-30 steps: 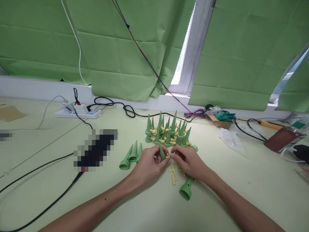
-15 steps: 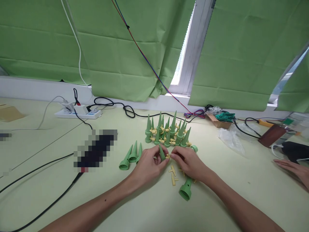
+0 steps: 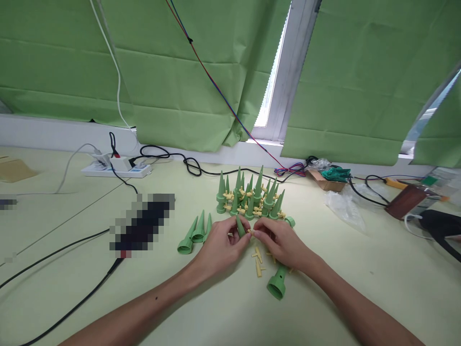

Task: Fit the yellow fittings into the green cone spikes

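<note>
My left hand (image 3: pixel 224 242) is closed around a green plastic spike (image 3: pixel 240 227), its pointed end up and tilted. My right hand (image 3: pixel 283 240) pinches a small yellow plastic valve (image 3: pixel 249 231) against the spike's side; the fingertips hide much of it. Loose yellow valves (image 3: pixel 258 267) lie on the table below my hands, some partly under the right one. Near my right wrist a green spike (image 3: pixel 277 286) lies with its wide hollow end towards me. Left of my left hand stand several green spikes (image 3: pixel 198 233) without yellow parts.
Behind my hands stands a cluster of green spikes with yellow valves (image 3: pixel 250 199). A power strip (image 3: pixel 117 168), black cables and a blurred-out dark object (image 3: pixel 146 223) are on the left. A cardboard box (image 3: pixel 327 182), plastic bags (image 3: pixel 345 209) and a bottle (image 3: pixel 406 199) are at right.
My right fingers have shifted slightly, and the yellow valve has turned a little at the spike. Another person's hand at the far right has drawn mostly out of view.
</note>
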The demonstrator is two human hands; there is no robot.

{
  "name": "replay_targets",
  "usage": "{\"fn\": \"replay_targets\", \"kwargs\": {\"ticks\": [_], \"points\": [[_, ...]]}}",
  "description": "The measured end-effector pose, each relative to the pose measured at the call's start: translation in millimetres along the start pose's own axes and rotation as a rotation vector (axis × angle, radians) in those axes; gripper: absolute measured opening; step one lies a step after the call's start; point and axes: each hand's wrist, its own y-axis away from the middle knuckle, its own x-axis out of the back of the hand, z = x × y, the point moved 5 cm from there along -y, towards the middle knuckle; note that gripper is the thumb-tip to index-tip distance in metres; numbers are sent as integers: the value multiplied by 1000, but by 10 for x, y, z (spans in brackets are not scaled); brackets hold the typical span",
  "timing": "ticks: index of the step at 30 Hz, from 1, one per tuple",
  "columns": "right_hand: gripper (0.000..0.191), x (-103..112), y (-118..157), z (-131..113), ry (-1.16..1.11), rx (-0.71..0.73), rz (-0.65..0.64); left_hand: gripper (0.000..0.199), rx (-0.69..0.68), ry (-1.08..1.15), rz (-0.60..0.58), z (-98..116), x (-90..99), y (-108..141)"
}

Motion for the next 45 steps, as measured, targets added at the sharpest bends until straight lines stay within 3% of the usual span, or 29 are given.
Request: {"fn": "replay_targets", "kwargs": {"ticks": [9,25,36,45], "points": [[4,9,12,3,-26,52,19,26,-11,-9,3,-13,6,-8],[23,-25,4,30,35,50,-24,26,-17,-96,-31,35,-10,7],[3,-26,11,27,18,3,-17,25,-25,-120,2,25,3,11],[11,-32,15,31,5,48,-23,23,-49,-165,-12,53,-13,20]]}}
